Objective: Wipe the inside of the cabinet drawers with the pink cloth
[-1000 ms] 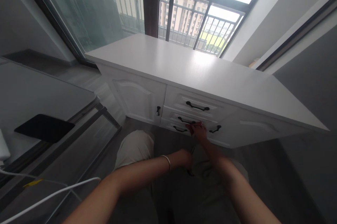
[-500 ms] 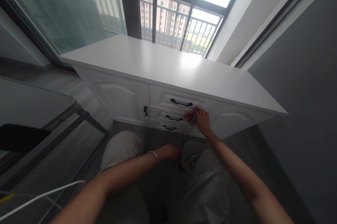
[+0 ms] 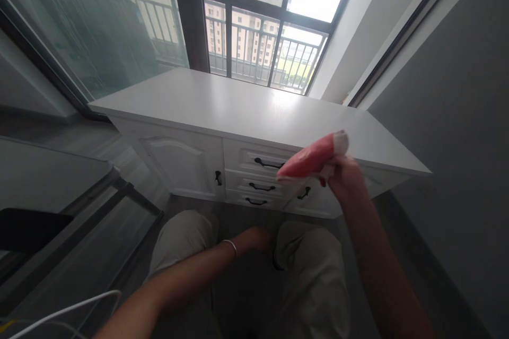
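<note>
A folded red cloth [image 3: 308, 157] with a pale end is gripped in my right hand [image 3: 345, 172], raised in front of the cabinet's upper right edge. The cloth covers the right end of the top drawer handle [image 3: 265, 163]. My left hand [image 3: 259, 238] hangs low between my knees, near my right trouser leg; its fingers are dark and smeared. Before me stands a white cabinet [image 3: 207, 103] with a stack of drawers in its middle. Two more black handles, the middle one [image 3: 261, 187] and the bottom one [image 3: 255, 201], show below.
A door handle [image 3: 218, 177] sits left of the drawers, another [image 3: 304, 193] to their right. On the left is a glass-sided table [image 3: 55, 169] bearing a black object [image 3: 34, 227]. A white cable [image 3: 67, 308] curves at lower left. A grey wall [image 3: 449, 116] bounds the right; behind is a window [image 3: 258, 36].
My right hand has lifted the red cloth off the drawer fronts, up and to the right, uncovering the right door handle. The left hand stays low between my knees. My view has tilted slightly upward.
</note>
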